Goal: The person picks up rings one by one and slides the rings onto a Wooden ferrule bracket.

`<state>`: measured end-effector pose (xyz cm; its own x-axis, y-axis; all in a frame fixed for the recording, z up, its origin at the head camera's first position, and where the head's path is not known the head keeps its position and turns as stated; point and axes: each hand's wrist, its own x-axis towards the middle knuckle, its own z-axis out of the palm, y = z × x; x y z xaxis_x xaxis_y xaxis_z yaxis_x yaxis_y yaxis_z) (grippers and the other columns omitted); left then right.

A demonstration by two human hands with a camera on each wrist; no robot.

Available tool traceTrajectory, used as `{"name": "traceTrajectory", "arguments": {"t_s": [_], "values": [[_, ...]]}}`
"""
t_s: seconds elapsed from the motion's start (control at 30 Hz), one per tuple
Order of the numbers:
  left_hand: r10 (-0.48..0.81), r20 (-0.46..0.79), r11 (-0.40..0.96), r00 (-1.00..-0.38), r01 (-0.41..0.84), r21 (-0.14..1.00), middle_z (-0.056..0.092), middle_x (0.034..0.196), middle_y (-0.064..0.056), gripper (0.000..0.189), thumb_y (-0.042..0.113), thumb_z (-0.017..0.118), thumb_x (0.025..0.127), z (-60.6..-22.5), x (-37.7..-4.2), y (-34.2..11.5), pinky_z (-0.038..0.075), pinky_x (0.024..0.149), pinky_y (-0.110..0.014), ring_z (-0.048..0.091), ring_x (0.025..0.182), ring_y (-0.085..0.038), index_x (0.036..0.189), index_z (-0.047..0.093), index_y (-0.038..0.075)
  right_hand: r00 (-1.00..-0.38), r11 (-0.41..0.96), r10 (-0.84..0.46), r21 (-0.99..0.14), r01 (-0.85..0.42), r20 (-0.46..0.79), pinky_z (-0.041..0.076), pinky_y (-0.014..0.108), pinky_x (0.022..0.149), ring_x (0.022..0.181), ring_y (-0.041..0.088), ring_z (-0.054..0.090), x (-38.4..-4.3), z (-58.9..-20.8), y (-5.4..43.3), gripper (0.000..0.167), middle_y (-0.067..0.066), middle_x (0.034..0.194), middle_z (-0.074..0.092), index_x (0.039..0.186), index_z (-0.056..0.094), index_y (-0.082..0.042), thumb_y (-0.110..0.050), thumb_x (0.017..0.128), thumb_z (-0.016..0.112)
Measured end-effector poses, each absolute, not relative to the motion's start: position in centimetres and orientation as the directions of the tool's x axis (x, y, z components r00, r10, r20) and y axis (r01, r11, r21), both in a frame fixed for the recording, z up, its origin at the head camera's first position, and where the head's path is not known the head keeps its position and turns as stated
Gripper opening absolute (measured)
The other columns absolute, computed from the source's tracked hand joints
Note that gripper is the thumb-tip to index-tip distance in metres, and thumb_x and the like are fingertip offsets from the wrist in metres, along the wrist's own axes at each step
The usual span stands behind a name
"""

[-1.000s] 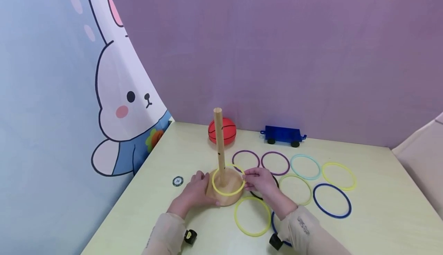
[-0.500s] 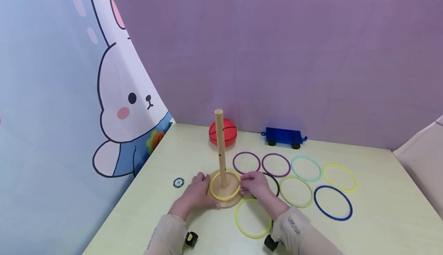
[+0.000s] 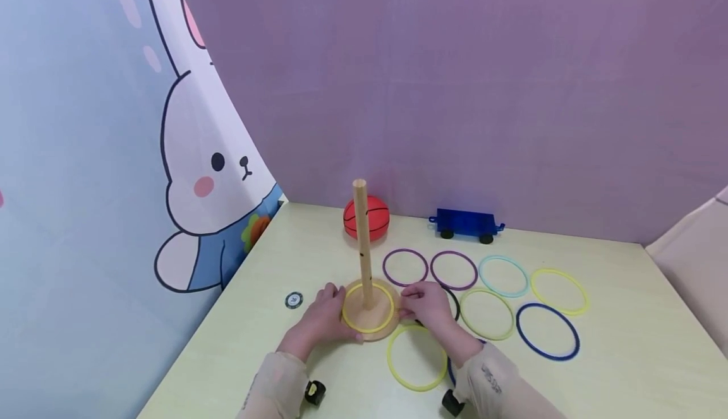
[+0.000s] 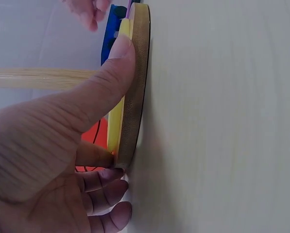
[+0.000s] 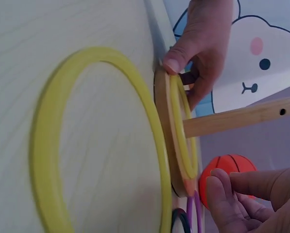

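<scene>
A pale, faintly grained desk (image 3: pixel 637 343) spreads beneath and well beyond both hands. Between them stands a round wooden base (image 3: pixel 380 315) with an upright wooden peg (image 3: pixel 364 248), and a yellow ring (image 3: pixel 368 332) lies flat on the base, around the peg. The left hand (image 3: pixel 325 315) grips the base's near-left edge, thumb over the rim, fingers round the side. The right hand (image 3: pixel 426 305), just beside the opposite edge, is loosely curled, thumb and fingertips close together, holding nothing.

Nearer the person than the right hand lies a second yellow ring (image 3: pixel 389 357); a dark blue ring (image 3: pixel 450 371) is partly covered by the right sleeve (image 3: pixel 489 378). Beyond and to the right of that hand, more rings (image 3: pixel 486 289) lie flat: purple, turquoise, yellow, yellow-green, blue and black. A dark-edged chip (image 3: pixel 293 300) sits left of the left hand.

Past both hands, a red ball (image 3: pixel 379 218) and a blue toy wagon (image 3: pixel 466 223) stand before a purple backdrop (image 3: pixel 455 90). Left of the hands rises a light blue wall covering (image 3: pixel 68 153) printed with a white rabbit (image 3: pixel 193 141).
</scene>
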<state>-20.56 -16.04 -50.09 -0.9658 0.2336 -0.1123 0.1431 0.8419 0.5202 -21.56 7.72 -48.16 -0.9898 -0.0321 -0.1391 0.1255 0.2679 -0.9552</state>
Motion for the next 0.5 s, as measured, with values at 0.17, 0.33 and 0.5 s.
{"name": "traceTrajectory", "arguments": {"t_s": [0.17, 0.33, 0.5], "values": [[0.232, -0.109, 0.845, -0.967, 0.145, 0.515, 0.044, 0.127, -0.013, 0.115, 0.055, 0.089, 0.058, -49.8, -20.4, -15.9, 0.045, 0.098, -0.051, 0.044, 0.118, -0.030, 0.145, 0.041, -0.002, -0.982, 0.222, -0.027, -0.959, 0.178, -0.188, 0.058, 0.035, 0.063, 0.065, 0.023, 0.067, -20.7, -47.3, 9.5, 0.011, 0.016, 0.081, 0.068, 0.095, 0.068, 0.008, 0.002, 0.085, 0.070], [0.241, -0.101, 0.843, -0.965, 0.157, 0.514, 0.044, 0.127, -0.014, 0.114, 0.054, 0.089, 0.059, -49.7, -20.3, -15.9, 0.044, 0.098, -0.050, 0.044, 0.119, -0.031, 0.145, 0.041, -0.003, -0.983, 0.232, -0.008, -0.957, 0.176, -0.183, 0.058, 0.035, 0.065, 0.070, 0.025, 0.069, -19.4, -46.8, 11.7, 0.015, 0.019, 0.088, 0.069, 0.099, 0.069, 0.006, -0.002, 0.087, 0.070], [0.232, -0.097, 0.844, -0.968, 0.150, 0.515, 0.044, 0.128, -0.014, 0.114, 0.054, 0.090, 0.058, -49.8, -20.3, -15.9, 0.045, 0.098, -0.050, 0.044, 0.119, -0.031, 0.144, 0.042, -0.003, -0.985, 0.215, 0.030, -0.961, 0.174, -0.172, 0.058, 0.034, 0.064, 0.072, 0.026, 0.068, -18.2, -46.5, 13.8, 0.015, 0.020, 0.090, 0.067, 0.100, 0.068, 0.006, 0.000, 0.087, 0.069]]}}
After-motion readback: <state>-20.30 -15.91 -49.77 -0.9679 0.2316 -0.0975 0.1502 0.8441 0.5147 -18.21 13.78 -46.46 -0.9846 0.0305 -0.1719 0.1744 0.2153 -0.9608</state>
